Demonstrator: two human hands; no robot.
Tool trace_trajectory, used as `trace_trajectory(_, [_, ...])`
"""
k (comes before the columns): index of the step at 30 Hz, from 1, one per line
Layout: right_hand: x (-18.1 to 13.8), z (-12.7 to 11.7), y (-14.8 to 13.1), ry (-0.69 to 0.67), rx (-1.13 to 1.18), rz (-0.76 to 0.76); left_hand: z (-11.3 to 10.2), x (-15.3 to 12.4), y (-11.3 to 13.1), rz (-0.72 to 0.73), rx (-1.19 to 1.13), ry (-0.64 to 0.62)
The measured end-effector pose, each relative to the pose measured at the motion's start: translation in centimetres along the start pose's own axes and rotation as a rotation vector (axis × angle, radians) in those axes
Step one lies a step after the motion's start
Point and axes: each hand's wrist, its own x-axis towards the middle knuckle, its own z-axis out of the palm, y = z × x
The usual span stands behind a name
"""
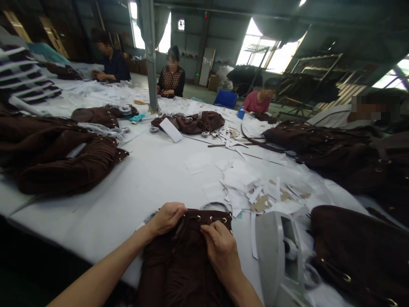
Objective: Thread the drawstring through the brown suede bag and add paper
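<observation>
Brown and eyeleted, a bag (187, 264) rests at the tabletop's (153, 170) near edge, its mouth stretched between two holds. The left grip (168, 218), curled closed, has its top-left rim, apparently to steady it; the right grip (221, 245) pinches just below the eyelets (198, 218), likely for tension.

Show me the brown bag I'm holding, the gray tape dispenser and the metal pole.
Brown bag (183, 266), head view: body.
Gray tape dispenser (269, 251), head view: side wall.
Metal pole (150, 55), head view: middle of shaft.

Bag (188, 264) at near edge of table (153, 170); 1 tape dispenser (266, 251) right; paper scraps (260, 204) behind dispenser.
</observation>
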Motion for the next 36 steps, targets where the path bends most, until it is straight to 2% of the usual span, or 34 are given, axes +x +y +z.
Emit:
trace_trajectory(5, [-3.2,-1.7,1.8,-0.010,0.097,-0.170,-0.9,-0.1,-0.6,0.001,-0.028,-0.105])
trace_trajectory(8, [-3.7,-3.1,1.9,0.074,0.055,-0.166,-0.9,-0.2,-0.6,-0.004,-0.026,-0.108])
trace_trajectory(11, [-2.8,-4.3,0.4,0.197,0.036,-0.015,-0.6,-0.2,-0.4,-0.012,0.005,-0.067])
trace_trajectory(13, [-2.0,-4.4,-1.3,0.201,0.169,0.180,-0.4,-0.2,-0.3,-0.012,0.030,-0.035])
trace_trajectory(14, [-1.5,-4.0,-2.2,0.150,0.286,0.310,-0.3,-0.3,-0.2,-0.011,0.040,-0.022])
trace_trajectory(16, [-0.8,-2.7,-4.0,-0.070,0.577,0.584,-0.1,-0.3,0.0,-0.004,0.054,0.000])
trace_trajectory(18, [-0.3,-0.6,-5.4,-0.297,0.833,0.774,-0.2,-0.4,0.2,0.009,0.063,0.019])
trace_trajectory(19, [0.0,0.4,-5.8,-0.356,0.916,0.832,-0.2,-0.4,0.3,0.017,0.068,0.028])
trace_trajectory(20, [0.3,1.3,-6.2,-0.376,0.970,0.872,-0.2,-0.4,0.3,0.025,0.073,0.035])
trace_trajectory(22, [0.9,2.6,-6.7,-0.328,1.019,0.925,-0.2,-0.5,0.3,0.040,0.082,0.045])
trace_trajectory(26, [1.9,3.3,-7.2,-0.229,1.147,0.974,-0.2,-0.6,0.2,0.060,0.097,0.053])
trace_trajectory(32, [2.0,3.2,-7.3,-0.245,1.171,0.976,-0.1,-0.5,0.1,0.097,0.126,0.020])
trace_trajectory(36, [1.7,2.8,-6.5,-0.347,1.152,0.942,0.2,-0.5,0.0,0.102,0.176,0.042])
